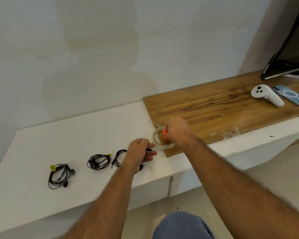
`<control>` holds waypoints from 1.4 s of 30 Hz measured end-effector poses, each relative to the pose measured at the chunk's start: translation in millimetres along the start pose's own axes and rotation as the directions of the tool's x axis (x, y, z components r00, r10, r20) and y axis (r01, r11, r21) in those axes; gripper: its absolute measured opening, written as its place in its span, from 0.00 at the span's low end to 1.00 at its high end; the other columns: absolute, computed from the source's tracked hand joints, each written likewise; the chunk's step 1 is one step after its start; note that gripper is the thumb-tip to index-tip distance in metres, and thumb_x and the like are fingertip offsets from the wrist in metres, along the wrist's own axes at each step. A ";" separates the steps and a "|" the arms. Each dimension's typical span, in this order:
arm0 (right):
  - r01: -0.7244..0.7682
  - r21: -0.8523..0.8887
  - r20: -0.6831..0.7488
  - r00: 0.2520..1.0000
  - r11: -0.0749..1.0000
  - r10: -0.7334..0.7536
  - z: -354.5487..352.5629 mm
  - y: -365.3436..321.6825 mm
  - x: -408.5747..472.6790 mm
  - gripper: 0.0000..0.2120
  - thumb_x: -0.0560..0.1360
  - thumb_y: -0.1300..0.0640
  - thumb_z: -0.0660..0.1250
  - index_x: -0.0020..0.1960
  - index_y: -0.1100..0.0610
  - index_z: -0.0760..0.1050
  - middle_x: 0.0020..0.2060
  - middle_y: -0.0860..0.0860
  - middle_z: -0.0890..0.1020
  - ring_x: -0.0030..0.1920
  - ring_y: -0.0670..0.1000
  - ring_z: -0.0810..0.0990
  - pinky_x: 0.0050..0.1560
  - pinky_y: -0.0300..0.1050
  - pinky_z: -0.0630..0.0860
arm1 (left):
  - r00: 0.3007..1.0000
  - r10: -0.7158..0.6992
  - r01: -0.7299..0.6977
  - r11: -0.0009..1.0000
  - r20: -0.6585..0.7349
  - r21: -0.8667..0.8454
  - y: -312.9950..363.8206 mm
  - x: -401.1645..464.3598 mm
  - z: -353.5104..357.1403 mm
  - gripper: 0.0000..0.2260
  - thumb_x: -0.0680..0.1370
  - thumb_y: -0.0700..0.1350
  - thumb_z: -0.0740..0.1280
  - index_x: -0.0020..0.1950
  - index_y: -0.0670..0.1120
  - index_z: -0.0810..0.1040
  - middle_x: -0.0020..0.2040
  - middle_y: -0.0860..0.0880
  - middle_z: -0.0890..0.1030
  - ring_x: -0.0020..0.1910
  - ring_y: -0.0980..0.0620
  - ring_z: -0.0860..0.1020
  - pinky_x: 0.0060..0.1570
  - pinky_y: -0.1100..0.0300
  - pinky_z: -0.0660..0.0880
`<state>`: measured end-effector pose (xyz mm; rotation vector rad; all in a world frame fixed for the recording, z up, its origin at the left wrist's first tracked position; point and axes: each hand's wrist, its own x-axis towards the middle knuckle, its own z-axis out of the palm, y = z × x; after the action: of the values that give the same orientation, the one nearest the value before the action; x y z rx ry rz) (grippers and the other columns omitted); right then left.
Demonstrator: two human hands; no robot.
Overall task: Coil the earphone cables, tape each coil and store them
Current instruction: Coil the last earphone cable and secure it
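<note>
Three black earphone cables are on the white shelf. The left coil [60, 175] lies flat in a loose ring, with a yellow tag at its top and the buds beside it. The middle coil [99, 161] is smaller and also has a yellow bit. The third coil [119, 158] is partly hidden. A clear tape roll [160, 141] rests on the wooden board's corner. Red-handled scissors [163, 131] stick out above it.

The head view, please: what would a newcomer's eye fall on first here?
The two hands meeting mid-frame: the right hand grips orange-handled scissors over a clear tape roll, while the left hand holds a black earphone coil. Two coiled earphones lie left of them on the white counter.
</note>
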<state>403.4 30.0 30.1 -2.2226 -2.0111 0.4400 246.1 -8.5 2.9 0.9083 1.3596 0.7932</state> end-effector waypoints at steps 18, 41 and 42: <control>-0.077 0.581 0.283 0.952 0.811 -0.113 -16.6 -37.7 -18.8 0.18 0.70 0.41 0.74 0.47 0.56 0.80 0.42 0.51 0.85 0.42 0.48 0.83 0.37 0.45 0.79 | 0.998 0.052 -0.053 0.997 0.016 0.061 20.1 -17.8 -45.9 0.03 0.77 0.41 0.63 0.45 0.43 0.75 0.52 0.46 0.83 0.36 0.53 0.82 0.30 0.62 0.73; 0.154 0.368 0.304 0.912 0.917 -0.276 63.7 -303.0 -36.7 0.08 0.73 0.59 0.68 0.46 0.64 0.82 0.40 0.56 0.86 0.41 0.54 0.86 0.37 0.44 0.76 | 0.883 0.127 -0.020 0.972 -0.452 0.236 -14.5 -61.7 -275.6 0.06 0.77 0.45 0.66 0.43 0.44 0.80 0.35 0.49 0.81 0.30 0.53 0.77 0.31 0.62 0.70; 0.183 0.303 0.313 0.908 0.935 -0.279 70.2 -313.2 -34.0 0.09 0.72 0.59 0.67 0.46 0.64 0.82 0.41 0.57 0.86 0.41 0.55 0.86 0.39 0.46 0.78 | 0.874 0.122 0.014 0.961 -0.471 0.275 -19.5 -58.9 -282.1 0.07 0.76 0.46 0.66 0.43 0.44 0.80 0.33 0.49 0.80 0.29 0.52 0.75 0.30 0.62 0.69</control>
<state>81.5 24.8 53.8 -1.8129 -2.1873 1.0754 -39.9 -47.5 14.2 1.0019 1.9282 0.9342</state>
